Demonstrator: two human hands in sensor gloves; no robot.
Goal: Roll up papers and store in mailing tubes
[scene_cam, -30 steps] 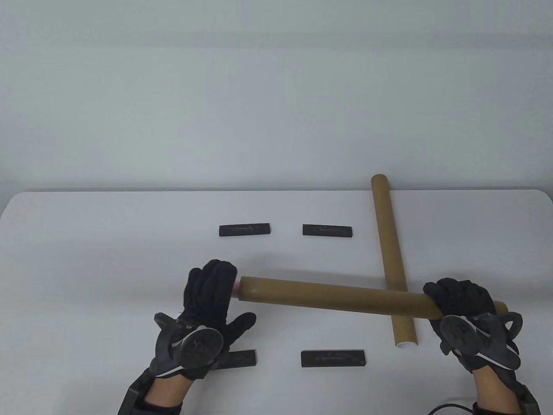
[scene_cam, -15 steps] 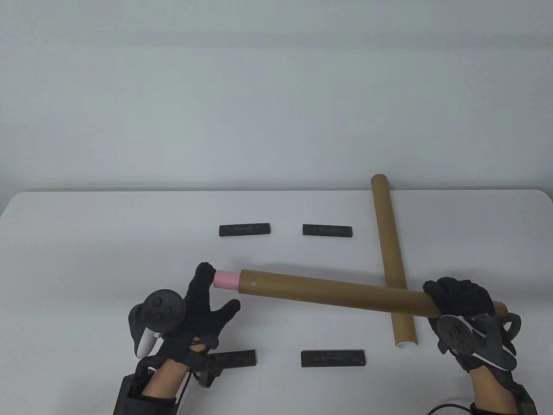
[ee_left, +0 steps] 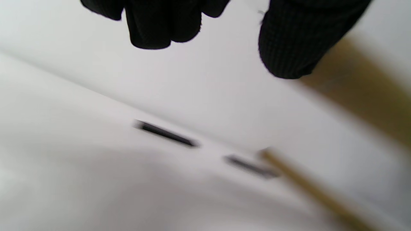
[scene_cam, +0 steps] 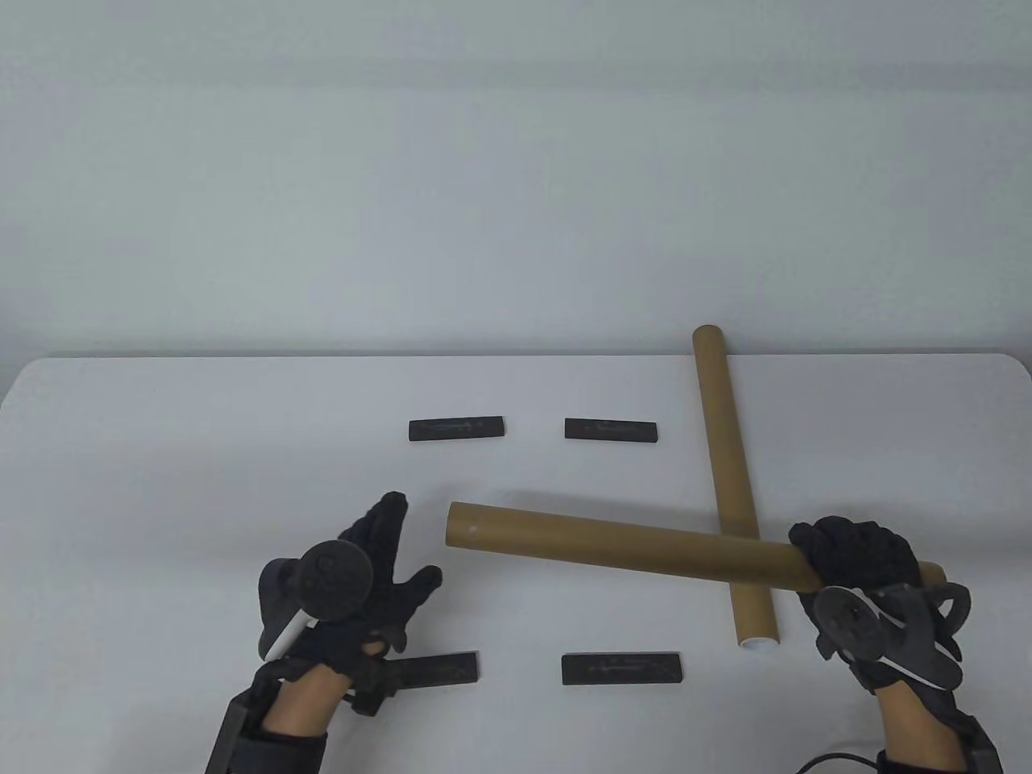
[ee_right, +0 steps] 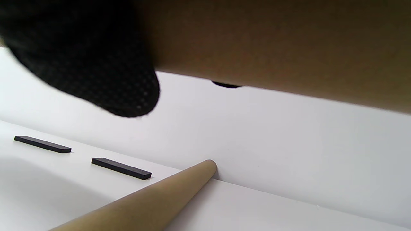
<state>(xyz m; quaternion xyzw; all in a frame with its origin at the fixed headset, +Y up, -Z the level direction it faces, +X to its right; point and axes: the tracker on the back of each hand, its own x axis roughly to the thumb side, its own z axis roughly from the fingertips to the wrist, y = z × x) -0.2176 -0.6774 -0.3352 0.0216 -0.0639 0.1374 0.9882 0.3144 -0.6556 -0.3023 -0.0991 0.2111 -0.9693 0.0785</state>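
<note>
The right hand [scene_cam: 867,564] grasps the long brown cardboard mailing tube [scene_cam: 621,546] at lower right, holding it across centre frame above the white table [scene_cam: 161,451]; the left hand [scene_cam: 379,564], released, hovers beside its open end. Judged: paper loaded; capping comes next

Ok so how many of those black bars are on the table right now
4. One far left, one far right, one near right, and one near left partly covered by the left hand. None seem fully hidden.
</note>
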